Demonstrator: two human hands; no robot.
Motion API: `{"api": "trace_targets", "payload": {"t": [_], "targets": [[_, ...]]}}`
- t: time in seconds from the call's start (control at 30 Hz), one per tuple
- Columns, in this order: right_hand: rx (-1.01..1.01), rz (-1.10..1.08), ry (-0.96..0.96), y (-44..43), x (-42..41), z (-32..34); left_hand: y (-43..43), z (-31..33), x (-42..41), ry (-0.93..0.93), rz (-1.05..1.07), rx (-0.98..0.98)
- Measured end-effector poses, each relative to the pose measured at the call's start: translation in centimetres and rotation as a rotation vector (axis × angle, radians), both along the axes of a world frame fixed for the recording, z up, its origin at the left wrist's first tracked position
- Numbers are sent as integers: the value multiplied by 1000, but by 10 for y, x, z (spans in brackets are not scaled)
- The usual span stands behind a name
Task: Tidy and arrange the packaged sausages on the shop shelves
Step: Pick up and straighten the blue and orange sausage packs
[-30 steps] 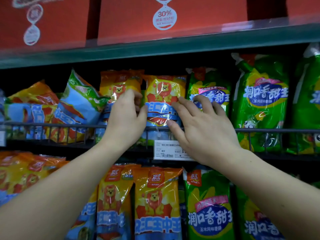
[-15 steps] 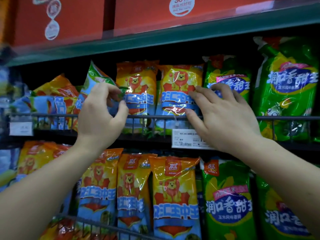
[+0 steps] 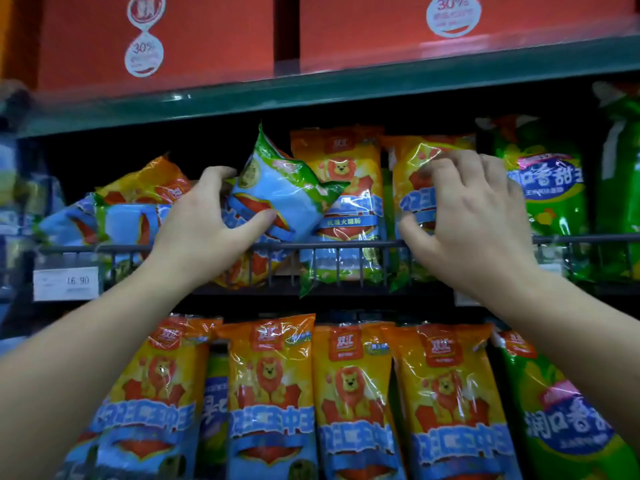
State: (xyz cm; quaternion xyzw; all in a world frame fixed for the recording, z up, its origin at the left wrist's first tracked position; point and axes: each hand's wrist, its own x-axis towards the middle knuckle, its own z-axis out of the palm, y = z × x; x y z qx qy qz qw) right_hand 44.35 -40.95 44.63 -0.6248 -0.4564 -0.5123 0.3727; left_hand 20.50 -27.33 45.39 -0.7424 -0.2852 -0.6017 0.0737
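Head view: left hand (image 3: 197,233) grips the slanted blue pack (image 3: 280,188), top leaning right toward the upright orange pack (image 3: 410,161) pinched by the right hand (image 3: 474,216), fingers curled.

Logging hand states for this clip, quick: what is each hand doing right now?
Left hand: grips the tilted blue-green packet.
Right hand: fingers and thumb curled on the orange packet.

Red boxes (image 3: 207,36) bearing round white 30% stickers (image 3: 143,58) sit up top; a white price tag (image 3: 65,284) hangs lower left.
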Motion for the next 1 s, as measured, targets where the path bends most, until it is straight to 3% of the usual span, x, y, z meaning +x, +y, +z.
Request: {"api": "trace_targets", "payload": {"t": [0.13, 0.37, 0.53, 0.83, 1.0], "targets": [[-3, 19, -68, 16, -25, 5, 8, 15, -9, 156, -60, -11], [-145, -6, 69, 33, -48, 13, 29, 26, -15, 180, -197, -61], [-162, -131, 103, 41, -51, 21, 35, 26, -15, 133, -202, -61], [-274, -133, 202, 47, -54, 33, 44, 29, -10, -25, -203, -96], [-321, -189, 134, 50, -46, 36, 48, 34, -2, -126, -125, -103]]}}
